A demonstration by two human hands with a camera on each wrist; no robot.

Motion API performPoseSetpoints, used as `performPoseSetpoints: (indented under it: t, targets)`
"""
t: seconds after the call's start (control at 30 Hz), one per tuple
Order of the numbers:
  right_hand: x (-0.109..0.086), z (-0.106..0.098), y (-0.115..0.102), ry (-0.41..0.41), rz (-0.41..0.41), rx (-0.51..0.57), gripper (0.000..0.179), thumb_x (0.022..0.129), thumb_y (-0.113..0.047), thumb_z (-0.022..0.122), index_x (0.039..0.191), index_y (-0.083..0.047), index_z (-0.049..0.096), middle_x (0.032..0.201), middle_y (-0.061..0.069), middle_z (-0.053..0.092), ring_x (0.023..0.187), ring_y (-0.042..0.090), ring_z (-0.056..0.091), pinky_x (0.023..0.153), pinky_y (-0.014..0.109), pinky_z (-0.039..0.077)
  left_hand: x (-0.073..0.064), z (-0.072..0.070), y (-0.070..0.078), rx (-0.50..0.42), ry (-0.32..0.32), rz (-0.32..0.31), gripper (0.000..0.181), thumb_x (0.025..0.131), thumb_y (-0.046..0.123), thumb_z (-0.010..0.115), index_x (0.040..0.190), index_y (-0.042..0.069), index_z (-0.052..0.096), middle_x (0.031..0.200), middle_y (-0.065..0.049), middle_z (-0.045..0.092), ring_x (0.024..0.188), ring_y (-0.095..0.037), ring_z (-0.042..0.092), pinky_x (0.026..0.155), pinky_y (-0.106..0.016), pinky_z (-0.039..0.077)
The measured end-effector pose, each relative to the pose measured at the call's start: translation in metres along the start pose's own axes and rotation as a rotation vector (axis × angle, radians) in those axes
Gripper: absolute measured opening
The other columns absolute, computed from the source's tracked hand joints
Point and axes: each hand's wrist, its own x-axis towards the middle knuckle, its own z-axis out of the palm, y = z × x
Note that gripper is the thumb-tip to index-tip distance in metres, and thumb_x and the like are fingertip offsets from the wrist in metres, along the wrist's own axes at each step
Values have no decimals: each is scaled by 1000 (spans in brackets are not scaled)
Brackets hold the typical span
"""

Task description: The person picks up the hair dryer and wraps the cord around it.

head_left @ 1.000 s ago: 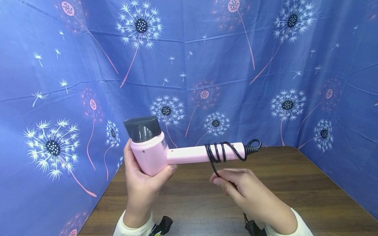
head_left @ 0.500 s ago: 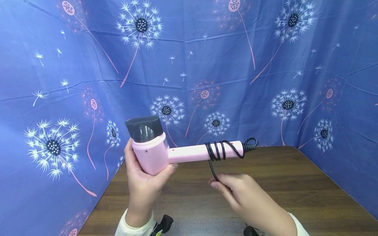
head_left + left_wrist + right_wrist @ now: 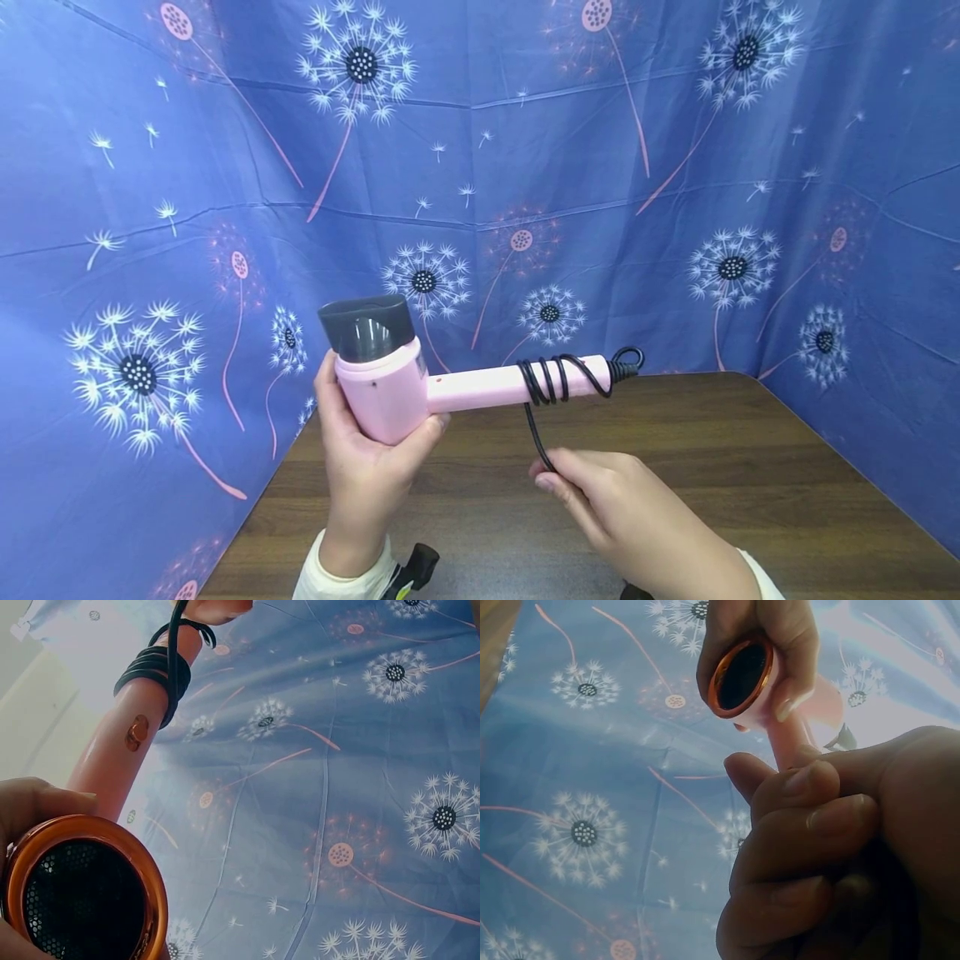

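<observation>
A pink hair dryer [image 3: 386, 392] with a black nozzle [image 3: 369, 328] is held above the table, its handle [image 3: 480, 390] pointing right. My left hand [image 3: 365, 479] grips the round body from below, thumb near the handle's base. Several turns of black cord [image 3: 551, 382] wind round the handle's far end. My right hand [image 3: 618, 508] pinches the cord's hanging stretch below the handle. In the left wrist view the dark intake grille [image 3: 86, 900] shows its copper rim, with a switch [image 3: 137, 733] on the handle. My right fingers [image 3: 802, 840] are curled in the right wrist view, hiding the cord there.
The brown wooden table [image 3: 487, 533] lies under both hands. A blue curtain [image 3: 480, 167] with a dandelion print surrounds it at the back and sides. A black wrist strap [image 3: 408, 575] sits at the left cuff.
My right hand has moved slightly down, and the cord stretch between it and the handle has grown longer. The handle's far end has shifted a little left. The left hand barely moved.
</observation>
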Motion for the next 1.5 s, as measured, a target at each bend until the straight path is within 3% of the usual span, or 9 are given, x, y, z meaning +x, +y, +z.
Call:
performPoseSetpoints:
  t: [0.27,0.53,0.7,1.0,1.23,1.5]
  targets:
    - [-2,-3,-2,33,-65,-15,12,99,-11,68,103,-22,67,91,-21,64,76,-10,52,69,7,44,0,-1,0,64,-9,-30,114,60,-15,88,156,18,36,131,-13,57,105,-31,60,87,-32,54]
    - [-1,-9,-3,34,-95,-44,5,104,-17,62,102,-21,65,92,-21,65,79,-9,57,72,11,49,0,0,-1,80,-19,-9,114,60,-15,88,156,17,36,130,-13,57,104,-30,60,87,-32,54]
    - [1,-13,-3,72,-134,-46,8,106,-19,59,100,-21,63,89,-20,64,77,-8,54,69,11,46,1,0,-1,98,-26,-4,114,60,-14,88,156,18,36,129,-12,58,104,-29,61,88,-32,54]
    - [0,-20,-6,42,-93,-30,17,97,-7,67,104,-22,64,93,-21,61,78,-7,54,72,10,46,1,0,-1,126,-54,-2,115,59,-14,86,157,20,36,129,-11,59,103,-27,61,87,-30,53]
    - [0,-23,-6,38,-92,-26,19,97,-7,67,104,-24,64,90,-22,56,76,-8,50,70,9,42,-1,-2,-3,169,-72,-70,116,59,-12,87,156,27,36,127,-2,61,103,-25,62,88,-30,53]
    - [-2,-29,-4,72,-89,-25,22,96,-4,66,109,-21,66,96,-19,61,80,-6,53,74,10,44,-2,-3,-3,219,-98,-76,118,60,-7,90,157,30,34,129,2,60,105,-24,61,89,-29,53]
